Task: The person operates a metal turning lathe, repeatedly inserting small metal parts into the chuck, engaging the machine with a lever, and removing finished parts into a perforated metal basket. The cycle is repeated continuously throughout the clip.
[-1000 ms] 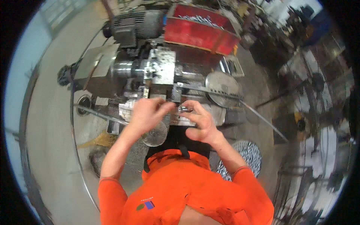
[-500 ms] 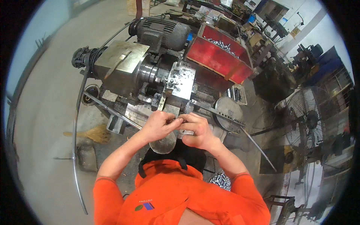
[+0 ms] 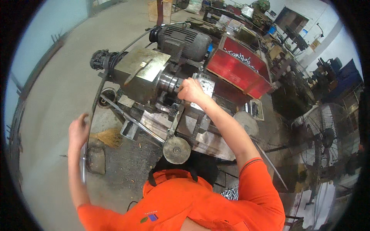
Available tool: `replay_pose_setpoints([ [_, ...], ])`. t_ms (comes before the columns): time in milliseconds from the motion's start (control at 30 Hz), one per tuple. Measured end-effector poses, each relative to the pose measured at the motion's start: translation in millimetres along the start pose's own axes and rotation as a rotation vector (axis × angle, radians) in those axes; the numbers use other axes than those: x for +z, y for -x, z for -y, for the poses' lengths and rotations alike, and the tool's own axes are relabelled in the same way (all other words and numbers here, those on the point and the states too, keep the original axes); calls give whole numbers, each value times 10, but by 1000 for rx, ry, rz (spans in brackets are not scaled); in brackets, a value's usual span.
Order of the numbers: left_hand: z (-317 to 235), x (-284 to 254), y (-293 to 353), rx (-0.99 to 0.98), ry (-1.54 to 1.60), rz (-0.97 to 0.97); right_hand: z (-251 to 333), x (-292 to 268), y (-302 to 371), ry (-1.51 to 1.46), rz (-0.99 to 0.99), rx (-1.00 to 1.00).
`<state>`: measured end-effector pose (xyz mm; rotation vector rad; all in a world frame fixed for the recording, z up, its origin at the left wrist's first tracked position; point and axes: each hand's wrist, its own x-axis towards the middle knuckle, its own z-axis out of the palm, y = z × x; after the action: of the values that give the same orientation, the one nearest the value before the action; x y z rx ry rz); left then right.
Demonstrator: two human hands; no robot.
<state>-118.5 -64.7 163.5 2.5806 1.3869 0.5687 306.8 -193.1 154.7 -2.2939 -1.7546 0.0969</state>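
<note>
My right hand [image 3: 190,91] is at the front of the round steel spindle [image 3: 168,82] of a lathe-like machine, over the drilled metal block [image 3: 208,87]. Its fingers are closed together, and whatever they hold is hidden behind them. Far to the left, my left hand [image 3: 79,129] is raised beside a long bent metal lever [image 3: 91,119]. Its fingers look bent, and whether they touch the lever cannot be made out. Below the block, a round metal disc [image 3: 177,150] sits in front of my waist.
A red box [image 3: 237,73] of small metal parts stands behind the block, near a motor [image 3: 185,42]. A second lever [image 3: 133,120] slants toward me. There is a straw broom [image 3: 107,137] on the floor at left, and a large fan [image 3: 327,133] at right.
My hands were together in front of the machine and have parted. The right went forward to the spindle; the left swung out left to the long lever. The view has shifted.
</note>
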Motion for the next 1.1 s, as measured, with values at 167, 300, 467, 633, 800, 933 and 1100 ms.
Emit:
replay_pose_setpoints([
  [167, 630, 33, 779, -315, 231, 196, 14, 85, -64, -247, -15, 51],
  [300, 581, 358, 960, -395, 165, 160, -32, 155, -154, -215, -18, -103],
  [467, 673, 544, 823, -388, -215, 132, 43, 26, -177, -128, 71, -137],
  [633, 1230, 416, 519, -381, -408, 183, -59, 110, -130, -88, -39, -228],
  [800, 2455, 259, -117, 14, -718, -133, -62, 134, -207, -89, -21, -199],
  [933, 2451, 269, -291, -199, -658, 43, -54, 114, -125, -48, -36, -215],
  [1100, 1793, 539, -408, -62, -204, -401, -100, 54, 182, -154, -289, -325],
])
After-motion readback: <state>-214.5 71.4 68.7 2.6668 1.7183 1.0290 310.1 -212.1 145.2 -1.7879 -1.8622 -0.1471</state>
